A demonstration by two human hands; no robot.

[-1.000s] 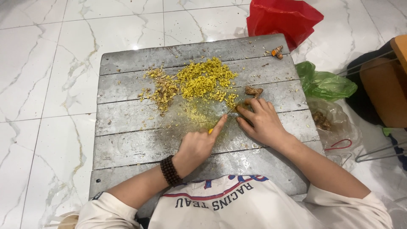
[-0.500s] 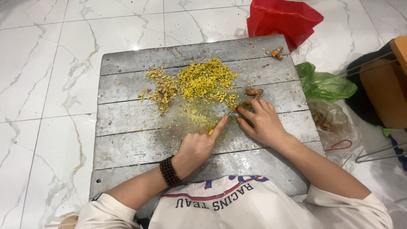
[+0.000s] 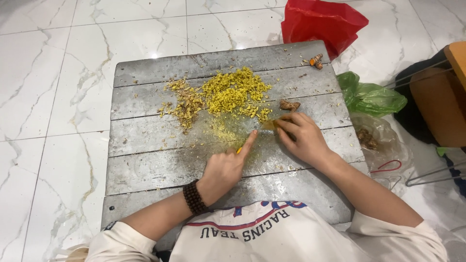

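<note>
White marble-pattern floor tiles (image 3: 53, 97) at far left. Grey weathered wooden board (image 3: 160, 165) of horizontal planks lies flat on them, close in front of the person. On the board's upper left part: brownish-yellow peel scraps (image 3: 184, 102); just to their right, touching, a heap of bright yellow chopped root (image 3: 235, 90), with a fine yellow smear trailing down toward the hands. Left hand (image 3: 225, 167), dark bead bracelet (image 3: 194, 197) on the wrist, rests on the board with index finger stretched out toward the upper right and the other fingers curled in; a small yellow bit (image 3: 239, 151) shows just under the index finger; whether anything is gripped, cannot tell. Right hand (image 3: 303, 138) closed on a blade-like tool (image 3: 264, 125), mostly blurred and yellow-stained, tip lying near the left index fingertip. One unpeeled root piece (image 3: 289, 105) just above the right hand, apart from it. Another orange-cut root piece (image 3: 316, 61) near the board's top right corner. Off the board to the right: red plastic bag (image 3: 320, 22), green plastic bag (image 3: 371, 94), clear bag with brown roots (image 3: 374, 138).
</note>
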